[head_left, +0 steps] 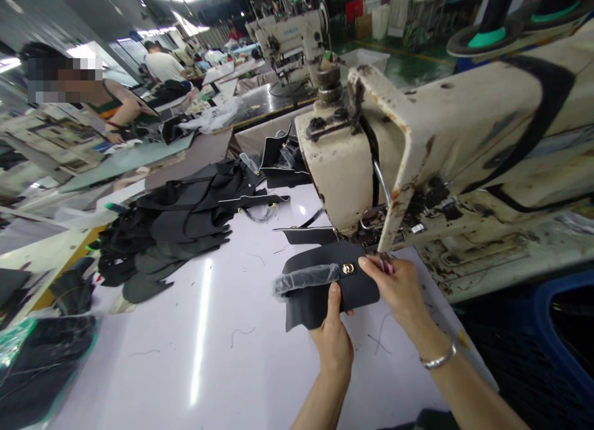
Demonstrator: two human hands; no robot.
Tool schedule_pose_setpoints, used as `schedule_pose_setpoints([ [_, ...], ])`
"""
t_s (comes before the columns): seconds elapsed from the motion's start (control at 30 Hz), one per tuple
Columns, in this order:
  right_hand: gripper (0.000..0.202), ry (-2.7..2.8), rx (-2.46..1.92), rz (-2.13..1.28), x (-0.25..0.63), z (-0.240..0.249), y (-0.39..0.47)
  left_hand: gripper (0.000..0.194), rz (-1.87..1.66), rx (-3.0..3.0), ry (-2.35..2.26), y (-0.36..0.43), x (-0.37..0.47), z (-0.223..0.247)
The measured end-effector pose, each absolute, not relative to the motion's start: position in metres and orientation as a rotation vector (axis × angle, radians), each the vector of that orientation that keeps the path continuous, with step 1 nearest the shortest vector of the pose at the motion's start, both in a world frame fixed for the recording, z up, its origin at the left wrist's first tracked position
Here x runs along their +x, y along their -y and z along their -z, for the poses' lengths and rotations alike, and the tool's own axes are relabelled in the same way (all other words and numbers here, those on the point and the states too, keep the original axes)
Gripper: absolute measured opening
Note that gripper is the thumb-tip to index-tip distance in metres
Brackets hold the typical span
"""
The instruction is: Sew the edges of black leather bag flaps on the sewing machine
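Pieces of flat, black, leather-like material (185, 213) are lying in a loose heap to my left, showing no clasps that I can make out, so I am judging that much work is remaining there. Farther right, black pale-edged pieces (288, 178), some with plastic-wrapped handles, are lying beside and beyond the heap, looking further along. Next, a rounded black panel (315, 309) is sitting in my hands, just in front of a cream, rust-marked sewing machine (331, 164). Its long handle in clear plastic wrap (309, 278) and its gold-coloured metal clasp (348, 268) are appearing already attached; whether its edges are finished, I cannot tell. My left hand (333, 340) is gripping the near edge, thumb pressing on top; my right hand (401, 288) is pinching the right end, with a small pinkish item (387, 266) showing at the fingers, too unclear to name.

Around this, at far left, a co-worker in dark clothing (125, 108) is working at another station. My smooth white surface (158, 380) is carrying stray dark threads (244, 334) and reflecting a bright streak. Beyond, another cream sewing machine (297, 37) is standing, and at far right a blue plastic basket (552, 300) is sitting below the surface.
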State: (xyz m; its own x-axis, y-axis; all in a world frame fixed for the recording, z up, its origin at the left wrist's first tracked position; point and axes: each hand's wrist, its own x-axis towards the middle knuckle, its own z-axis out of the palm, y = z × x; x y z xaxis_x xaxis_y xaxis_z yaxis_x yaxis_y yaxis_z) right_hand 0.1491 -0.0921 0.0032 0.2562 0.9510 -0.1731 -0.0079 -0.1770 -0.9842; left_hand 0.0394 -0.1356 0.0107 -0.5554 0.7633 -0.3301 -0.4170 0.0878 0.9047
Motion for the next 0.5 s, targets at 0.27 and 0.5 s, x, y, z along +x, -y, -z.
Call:
schedule_pose_setpoints([
  [0.27,0.055,0.984,-1.425,-1.152,0.157,-0.001,0.096,0.038,-1.627,0.408,-1.520,0.135,0.045,-0.011],
  [0.5,0.039,0.629,-1.263,-1.356,0.150,0.002,0.078,0.034,-1.568,0.465,-1.536,0.125,0.049,-0.007],
])
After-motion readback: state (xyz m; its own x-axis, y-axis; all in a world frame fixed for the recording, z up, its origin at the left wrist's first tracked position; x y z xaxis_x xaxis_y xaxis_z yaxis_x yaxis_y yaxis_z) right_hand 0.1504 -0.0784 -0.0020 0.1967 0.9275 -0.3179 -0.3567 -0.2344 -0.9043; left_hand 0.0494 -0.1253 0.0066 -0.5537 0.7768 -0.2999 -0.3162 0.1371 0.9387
